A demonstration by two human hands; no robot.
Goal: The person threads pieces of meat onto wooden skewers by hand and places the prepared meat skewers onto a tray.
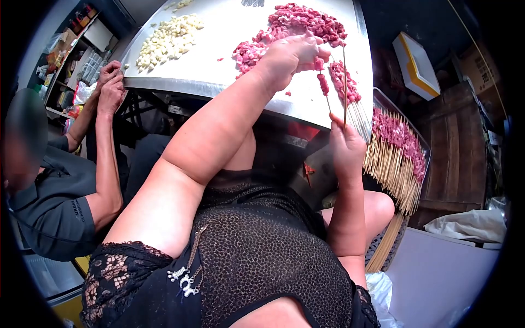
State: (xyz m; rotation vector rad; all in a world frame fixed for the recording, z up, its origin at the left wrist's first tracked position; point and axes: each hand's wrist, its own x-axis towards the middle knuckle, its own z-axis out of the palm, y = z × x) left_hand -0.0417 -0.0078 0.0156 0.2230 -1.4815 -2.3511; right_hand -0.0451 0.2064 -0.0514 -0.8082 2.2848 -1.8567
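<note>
My right hand (348,143) is closed round the lower ends of thin skewers, at the table's front edge. One skewer (323,85) carries pieces of red meat; another stick (345,82) rises beside it. At the skewer's upper part, my left hand (295,57) has its fingers pressed together on a piece of meat. Behind that hand lies a heap of cut raw meat (309,21) on the white table (213,60). Several loaded skewers (344,82) rest on the table just right of my left hand.
Many meat skewers fill a tray (425,139) right of the table, above bare sticks (387,243). Pale cubes (169,42) lie at the table's left. A person (57,197) sits at left, hands near the corner. A white and yellow box (416,65) stands at upper right.
</note>
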